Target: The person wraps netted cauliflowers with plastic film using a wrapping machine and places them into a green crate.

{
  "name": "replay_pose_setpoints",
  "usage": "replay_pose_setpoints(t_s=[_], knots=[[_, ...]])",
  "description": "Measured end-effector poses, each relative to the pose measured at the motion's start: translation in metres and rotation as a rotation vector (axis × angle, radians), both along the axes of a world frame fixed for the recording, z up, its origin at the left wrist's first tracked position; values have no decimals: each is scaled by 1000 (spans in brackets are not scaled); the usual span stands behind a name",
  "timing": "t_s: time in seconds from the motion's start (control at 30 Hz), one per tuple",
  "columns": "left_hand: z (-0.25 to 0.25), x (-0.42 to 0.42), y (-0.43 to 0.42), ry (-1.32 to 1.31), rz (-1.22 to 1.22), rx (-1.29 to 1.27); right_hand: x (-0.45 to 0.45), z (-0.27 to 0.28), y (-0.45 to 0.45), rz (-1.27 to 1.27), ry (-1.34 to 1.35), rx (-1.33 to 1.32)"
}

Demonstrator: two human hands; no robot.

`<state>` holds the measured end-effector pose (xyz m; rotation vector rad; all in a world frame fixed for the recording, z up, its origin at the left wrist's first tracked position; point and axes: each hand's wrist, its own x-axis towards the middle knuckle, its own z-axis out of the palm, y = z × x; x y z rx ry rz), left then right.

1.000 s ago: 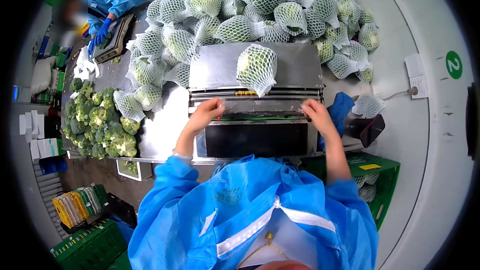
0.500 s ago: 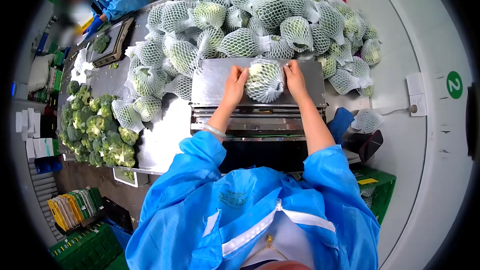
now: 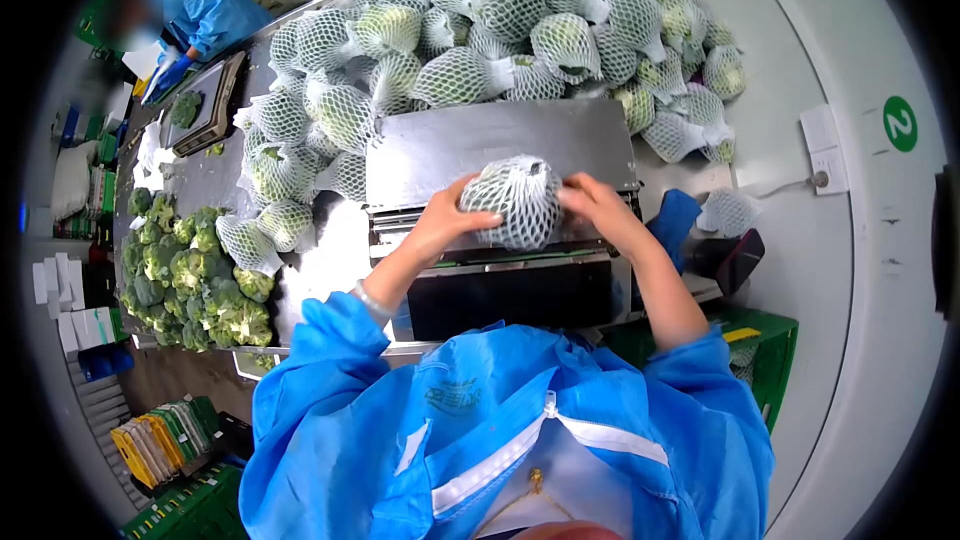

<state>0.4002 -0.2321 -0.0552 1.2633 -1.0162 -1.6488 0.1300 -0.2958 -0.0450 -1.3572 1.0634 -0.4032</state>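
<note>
A round pale-green vegetable head in a white foam net (image 3: 520, 202) is between my two hands, above the front part of a metal wrapping machine (image 3: 440, 150). My left hand (image 3: 448, 224) cups its left side, with the thumb across the front. At its right side, the fingers of my right hand (image 3: 598, 208) are bent against the net. Net covers most of the head, so its exact kind is unclear.
Many netted heads (image 3: 460, 75) are heaped behind the machine. Loose broccoli (image 3: 185, 265) is piled at the left. A co-worker in blue (image 3: 205, 10) stands at the far left beside a tray (image 3: 208, 105). A wall socket (image 3: 828, 168) and a green crate (image 3: 775, 370) are at right.
Both hands have brought the netted head toward me, from over the machine's top plate to its front part. The head has turned, and my left hand has shifted around its side.
</note>
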Motion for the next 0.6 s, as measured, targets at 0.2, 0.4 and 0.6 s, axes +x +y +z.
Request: replay_pose_setpoints(t_s=[0.2,0.4,0.6], knots=[[29,-12,91,198,-265,558,-35,51,110,152,80,159],[-57,-4,149,360,-208,567,-43,-49,172,-300,-44,235],[-93,-5,183,-93,197,297,-46,-87,200,-643,80,20]])
